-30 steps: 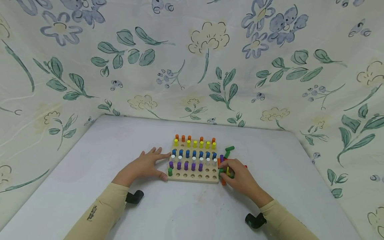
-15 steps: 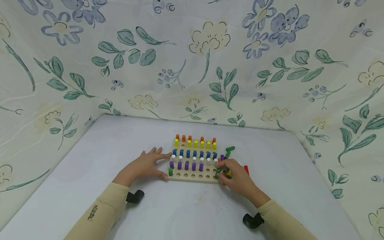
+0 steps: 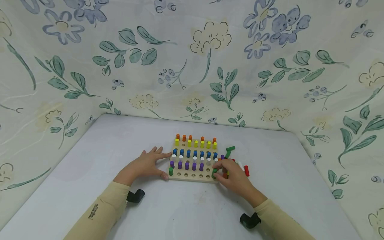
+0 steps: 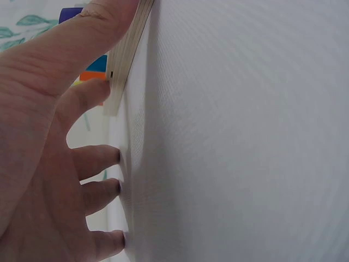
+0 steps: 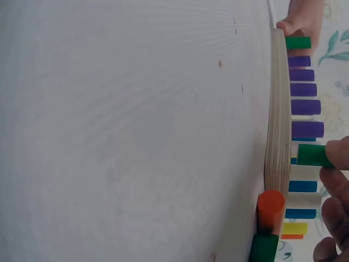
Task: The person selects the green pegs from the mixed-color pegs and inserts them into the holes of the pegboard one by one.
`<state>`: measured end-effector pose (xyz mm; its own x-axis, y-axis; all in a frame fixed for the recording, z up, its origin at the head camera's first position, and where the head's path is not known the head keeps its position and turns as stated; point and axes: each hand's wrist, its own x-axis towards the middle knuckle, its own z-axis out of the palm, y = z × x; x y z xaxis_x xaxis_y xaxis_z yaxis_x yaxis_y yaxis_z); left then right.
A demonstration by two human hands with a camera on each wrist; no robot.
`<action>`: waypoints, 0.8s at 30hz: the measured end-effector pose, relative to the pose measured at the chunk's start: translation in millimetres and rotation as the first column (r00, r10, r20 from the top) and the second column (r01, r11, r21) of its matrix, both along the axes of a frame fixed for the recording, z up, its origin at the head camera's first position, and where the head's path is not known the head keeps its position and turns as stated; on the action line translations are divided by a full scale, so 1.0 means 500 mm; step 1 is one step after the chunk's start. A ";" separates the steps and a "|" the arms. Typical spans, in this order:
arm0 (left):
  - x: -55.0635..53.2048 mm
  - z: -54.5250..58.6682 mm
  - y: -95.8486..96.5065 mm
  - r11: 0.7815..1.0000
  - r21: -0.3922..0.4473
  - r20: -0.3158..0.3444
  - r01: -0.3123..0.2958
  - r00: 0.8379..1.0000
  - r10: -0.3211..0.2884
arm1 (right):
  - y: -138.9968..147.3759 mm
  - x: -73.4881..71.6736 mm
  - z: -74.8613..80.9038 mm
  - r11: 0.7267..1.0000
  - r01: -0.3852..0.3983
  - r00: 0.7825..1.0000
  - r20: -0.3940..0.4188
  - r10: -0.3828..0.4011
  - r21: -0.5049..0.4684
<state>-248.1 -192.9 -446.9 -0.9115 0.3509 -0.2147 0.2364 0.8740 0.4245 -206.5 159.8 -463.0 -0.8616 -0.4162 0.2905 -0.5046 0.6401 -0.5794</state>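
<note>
A wooden pegboard [image 3: 192,179] bears rows of orange, yellow, blue, white and purple pegs. One green peg [image 3: 171,171] stands in its front left corner. My left hand [image 3: 144,168] lies spread on the table, its thumb and index fingertip touching the board's left edge; the left wrist view shows the other fingertips on the tabletop. Thumb and fingers of my right hand [image 3: 237,176] pinch another green peg [image 5: 313,155] over the board's front right part. In the right wrist view this peg appears apart from the board's side face. The hand partly hides the right-end holes.
Loose pegs lie right of the board: green pegs [image 3: 230,148] at the back, a red peg [image 3: 246,170] and several others partly under my right hand. An orange peg [image 5: 271,210] lies against the board's side. A floral cloth [image 3: 192,83] hangs behind the white table [image 3: 192,213].
My right hand has moved left with the green peg, from the loose pegs to over the board's right end. More of the red peg now shows. My left hand has stayed in place.
</note>
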 end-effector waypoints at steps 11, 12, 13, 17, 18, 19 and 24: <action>0.003 0.007 0.003 1.000 0.000 0.001 0.000 1.000 0.000 | -0.020 -0.004 -0.001 1.000 -0.031 1.000 -0.002 0.031 0.002; 0.003 0.007 0.003 1.000 -0.001 0.000 0.002 1.000 -0.002 | -0.022 -0.005 -0.001 0.999 -0.036 0.999 0.001 0.036 -0.001; 0.003 0.007 0.003 1.000 -0.003 -0.001 0.002 1.000 -0.002 | -0.024 -0.005 -0.001 0.999 -0.039 0.999 0.001 0.039 -0.002; 0.003 0.006 0.002 1.000 -0.009 -0.004 0.005 1.000 -0.005 | -0.031 -0.005 -0.001 0.999 -0.043 0.999 -0.015 0.043 0.009; 0.003 0.005 0.002 1.000 -0.011 -0.006 0.008 1.000 -0.008 | -0.032 -0.006 -0.001 0.999 -0.042 0.999 -0.020 0.042 0.011; 0.003 0.005 0.002 1.000 -0.009 -0.004 0.006 1.000 -0.006 | -0.033 -0.006 -0.001 0.999 -0.039 0.999 -0.026 0.040 0.016; 0.000 0.001 0.001 1.000 -0.009 -0.002 0.004 1.000 -0.004 | -0.039 -0.005 0.000 0.999 -0.036 0.999 -0.029 0.037 0.020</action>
<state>-248.1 -192.4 -446.3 -0.9107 0.3523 -0.2158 0.2405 0.8767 0.4165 -208.9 140.4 -463.2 -0.8369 -0.4530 0.3073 -0.5446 0.6319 -0.5515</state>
